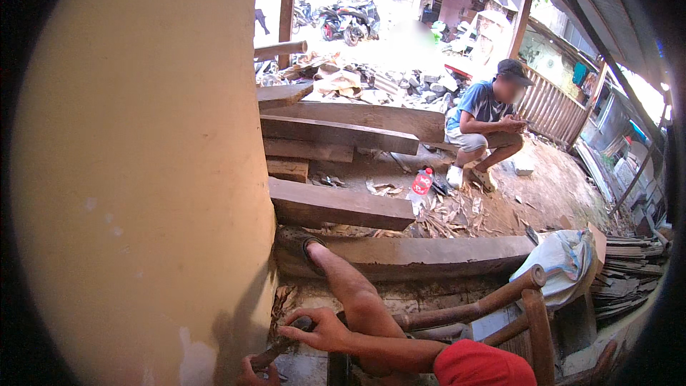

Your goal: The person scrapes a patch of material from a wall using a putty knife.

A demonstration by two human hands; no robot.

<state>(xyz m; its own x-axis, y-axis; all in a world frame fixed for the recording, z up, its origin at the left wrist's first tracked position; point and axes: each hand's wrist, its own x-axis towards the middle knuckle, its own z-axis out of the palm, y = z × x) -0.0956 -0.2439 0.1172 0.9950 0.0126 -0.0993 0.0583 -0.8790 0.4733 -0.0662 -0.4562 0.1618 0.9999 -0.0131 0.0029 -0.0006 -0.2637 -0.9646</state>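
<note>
At the lower edge, beside the yellow wall, my right hand [323,330] reaches in from the right with a red sleeve above it. Its thumb and fingers curve around the upper end of a dark brown, stick-like piece [275,352]. My left hand [259,374] is closed around the lower end of that piece and is partly cut off by the frame's edge. What kind of thing the piece is cannot be made out. My bent bare leg [361,289] stretches forward behind my right hand, its sandalled foot against a thick timber beam [400,256].
A yellow wall [143,171] fills the left. More heavy beams [343,204] lie ahead. Bamboo-like rails [475,307] and a white sack [561,261] stand right. Beyond, a person [482,118] squats near a red-labelled bottle [421,184], holding something small.
</note>
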